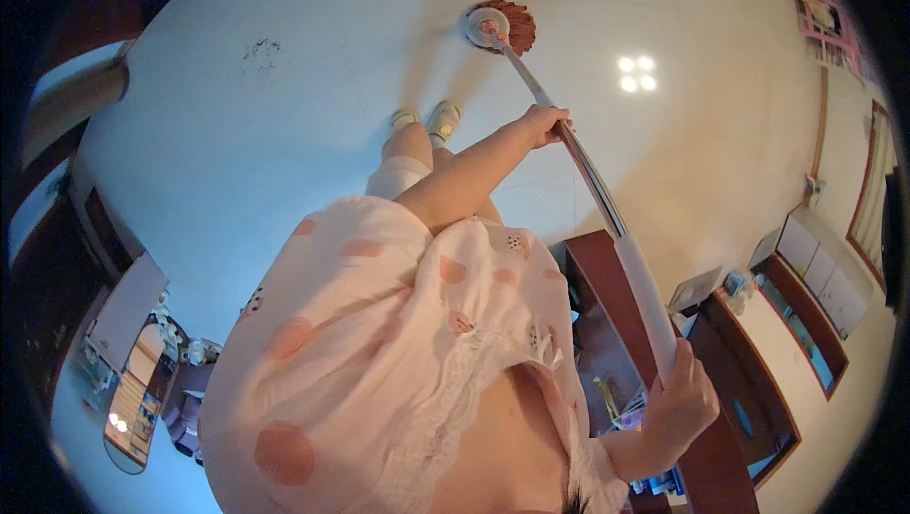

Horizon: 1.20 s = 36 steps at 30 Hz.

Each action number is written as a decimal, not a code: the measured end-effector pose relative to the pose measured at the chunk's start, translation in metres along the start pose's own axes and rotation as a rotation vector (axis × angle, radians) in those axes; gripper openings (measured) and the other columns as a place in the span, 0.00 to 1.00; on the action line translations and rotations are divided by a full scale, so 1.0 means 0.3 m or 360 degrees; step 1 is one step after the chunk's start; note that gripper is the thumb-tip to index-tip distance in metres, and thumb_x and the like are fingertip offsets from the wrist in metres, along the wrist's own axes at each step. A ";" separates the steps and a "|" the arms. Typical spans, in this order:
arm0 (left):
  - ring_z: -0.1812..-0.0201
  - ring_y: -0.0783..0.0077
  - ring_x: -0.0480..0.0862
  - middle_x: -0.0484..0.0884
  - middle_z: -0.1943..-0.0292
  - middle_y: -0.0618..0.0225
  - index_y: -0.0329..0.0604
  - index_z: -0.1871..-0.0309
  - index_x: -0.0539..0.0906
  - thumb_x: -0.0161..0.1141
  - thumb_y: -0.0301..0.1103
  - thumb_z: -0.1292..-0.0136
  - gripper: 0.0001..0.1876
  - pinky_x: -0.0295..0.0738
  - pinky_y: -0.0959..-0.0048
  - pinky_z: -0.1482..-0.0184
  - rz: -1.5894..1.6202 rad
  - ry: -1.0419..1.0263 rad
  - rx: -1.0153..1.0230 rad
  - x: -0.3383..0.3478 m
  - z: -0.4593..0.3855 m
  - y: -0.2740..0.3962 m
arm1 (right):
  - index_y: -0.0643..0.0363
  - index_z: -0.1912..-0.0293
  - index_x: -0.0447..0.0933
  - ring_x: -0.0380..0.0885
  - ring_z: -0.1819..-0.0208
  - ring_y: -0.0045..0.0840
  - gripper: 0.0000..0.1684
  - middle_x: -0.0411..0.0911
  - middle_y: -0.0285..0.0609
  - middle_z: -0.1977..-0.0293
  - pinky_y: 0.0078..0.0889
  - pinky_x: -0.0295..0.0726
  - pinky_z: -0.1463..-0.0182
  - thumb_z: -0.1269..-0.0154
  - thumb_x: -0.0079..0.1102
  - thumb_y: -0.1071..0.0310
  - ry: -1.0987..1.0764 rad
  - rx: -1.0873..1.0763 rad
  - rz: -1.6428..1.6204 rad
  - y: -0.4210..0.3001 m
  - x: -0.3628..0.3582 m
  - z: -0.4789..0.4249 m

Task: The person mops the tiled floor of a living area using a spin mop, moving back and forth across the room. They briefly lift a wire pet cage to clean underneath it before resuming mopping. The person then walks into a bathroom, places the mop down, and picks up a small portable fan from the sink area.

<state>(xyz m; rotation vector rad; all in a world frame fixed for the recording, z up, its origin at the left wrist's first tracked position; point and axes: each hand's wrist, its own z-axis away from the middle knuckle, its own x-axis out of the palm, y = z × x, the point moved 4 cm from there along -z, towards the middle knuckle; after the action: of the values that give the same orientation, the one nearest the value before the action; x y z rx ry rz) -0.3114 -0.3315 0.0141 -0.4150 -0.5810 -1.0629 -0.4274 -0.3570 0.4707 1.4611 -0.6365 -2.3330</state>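
A mop handle (pixel 597 180) of shiny metal with pale grips runs slantwise across the view. My right hand (pixel 684 397) is closed around the grip at its upper end, beside my body. Lower down the shaft, my left hand (pixel 546 124) is wrapped around it, with that arm reaching across in front of me. At the far end, a round white plastic mop disc (pixel 488 26) with orange parts lies on the floor. Brown mop strands (pixel 522 25) fan out, mostly to its right.
Dark specks (pixel 263 52) mark the pale floor (pixel 320 102) on the left. Yellowish slippers (pixel 444 120) are on my feet. A red-brown cabinet (pixel 604 272) stands close on the right. At the lower left is a standing mirror (pixel 135 400). Wall shelves (pixel 803 329) hang far right.
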 end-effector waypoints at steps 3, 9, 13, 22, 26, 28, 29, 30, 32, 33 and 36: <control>0.70 0.65 0.77 0.73 0.72 0.60 0.34 0.69 0.69 0.53 0.25 0.45 0.05 0.79 0.61 0.62 0.0186 0.0003 0.0098 -0.076 0.089 0.101 | 0.54 0.62 0.71 0.72 0.82 0.29 0.16 0.66 0.38 0.83 0.29 0.72 0.80 0.55 0.58 0.68 0.0062 -0.0172 0.0088 -0.054 -0.099 -0.073; 0.66 0.61 0.75 0.73 0.71 0.58 0.30 0.68 0.69 0.56 0.24 0.46 0.07 0.76 0.62 0.58 0.0581 -0.0120 0.0354 -0.265 0.272 0.195 | 0.53 0.61 0.70 0.72 0.81 0.28 0.17 0.65 0.38 0.83 0.29 0.71 0.80 0.55 0.57 0.69 0.0154 -0.0463 0.0164 -0.122 -0.230 -0.130; 0.69 0.62 0.75 0.72 0.74 0.58 0.32 0.72 0.69 0.53 0.22 0.47 0.04 0.74 0.61 0.58 0.0800 -0.0157 0.0425 -0.556 0.339 0.228 | 0.54 0.62 0.70 0.72 0.79 0.27 0.14 0.66 0.38 0.82 0.30 0.71 0.78 0.53 0.56 0.70 0.0203 -0.0645 0.0068 -0.252 -0.257 -0.131; 0.80 0.59 0.71 0.66 0.81 0.58 0.35 0.76 0.64 0.48 0.23 0.52 0.04 0.72 0.62 0.75 0.0978 0.0396 0.0529 -0.970 0.335 0.200 | 0.54 0.66 0.71 0.75 0.74 0.33 0.15 0.73 0.39 0.78 0.33 0.73 0.73 0.59 0.58 0.73 0.0126 -0.0589 -0.0143 -0.368 -0.147 -0.098; 0.79 0.58 0.71 0.66 0.81 0.58 0.37 0.74 0.63 0.47 0.24 0.51 0.04 0.72 0.58 0.72 0.0998 0.0697 0.0363 -0.704 0.515 0.184 | 0.55 0.70 0.73 0.75 0.71 0.34 0.11 0.74 0.40 0.76 0.35 0.73 0.71 0.59 0.56 0.74 0.0122 -0.0323 -0.0289 -0.219 -0.036 -0.080; 0.80 0.60 0.69 0.65 0.80 0.60 0.39 0.72 0.62 0.45 0.23 0.51 0.05 0.71 0.60 0.75 0.1128 0.0656 0.0409 -0.604 0.559 0.145 | 0.56 0.73 0.72 0.75 0.69 0.37 0.07 0.74 0.42 0.75 0.37 0.72 0.68 0.59 0.56 0.74 0.0001 -0.0031 -0.0240 -0.122 -0.009 -0.084; 0.80 0.62 0.69 0.64 0.80 0.61 0.39 0.70 0.61 0.45 0.23 0.51 0.06 0.71 0.61 0.76 0.1187 0.0635 0.0423 -0.552 0.589 0.120 | 0.56 0.73 0.73 0.74 0.69 0.37 0.07 0.74 0.43 0.75 0.38 0.71 0.67 0.59 0.57 0.73 0.0014 0.0022 -0.0267 -0.060 0.018 -0.089; 0.80 0.63 0.68 0.64 0.80 0.62 0.40 0.70 0.61 0.43 0.24 0.49 0.03 0.71 0.61 0.76 0.1072 0.0485 0.0371 -0.515 0.606 0.086 | 0.56 0.73 0.73 0.74 0.69 0.38 0.07 0.74 0.44 0.76 0.39 0.71 0.66 0.59 0.58 0.71 0.0021 0.0078 -0.0292 0.007 0.069 -0.085; 0.80 0.65 0.68 0.65 0.81 0.62 0.39 0.72 0.62 0.42 0.24 0.48 0.01 0.71 0.61 0.76 0.0897 0.0502 0.0225 -0.465 0.674 0.059 | 0.56 0.73 0.73 0.74 0.70 0.38 0.08 0.74 0.44 0.76 0.39 0.71 0.65 0.60 0.59 0.71 0.0013 0.0119 -0.0243 0.039 0.143 -0.045; 0.81 0.66 0.68 0.65 0.81 0.62 0.39 0.72 0.63 0.41 0.24 0.47 0.01 0.70 0.62 0.76 0.0807 0.0518 0.0168 -0.463 0.704 0.058 | 0.56 0.74 0.73 0.74 0.70 0.37 0.09 0.74 0.44 0.76 0.38 0.71 0.66 0.62 0.59 0.72 0.0014 0.0093 -0.0188 0.008 0.167 -0.029; 0.81 0.65 0.69 0.66 0.81 0.61 0.40 0.74 0.64 0.42 0.25 0.47 0.02 0.71 0.60 0.75 0.0938 0.0917 0.0349 -0.569 0.697 0.054 | 0.57 0.75 0.72 0.74 0.72 0.38 0.10 0.74 0.44 0.78 0.37 0.72 0.69 0.64 0.60 0.73 0.0121 0.0081 -0.0214 -0.009 0.228 -0.001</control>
<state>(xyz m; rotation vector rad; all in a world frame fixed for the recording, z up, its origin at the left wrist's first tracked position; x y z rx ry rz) -0.4092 -0.0855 0.0691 -0.0601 -0.0407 -0.5005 -0.4564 -0.3879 0.4170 1.6548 -0.5987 -2.3627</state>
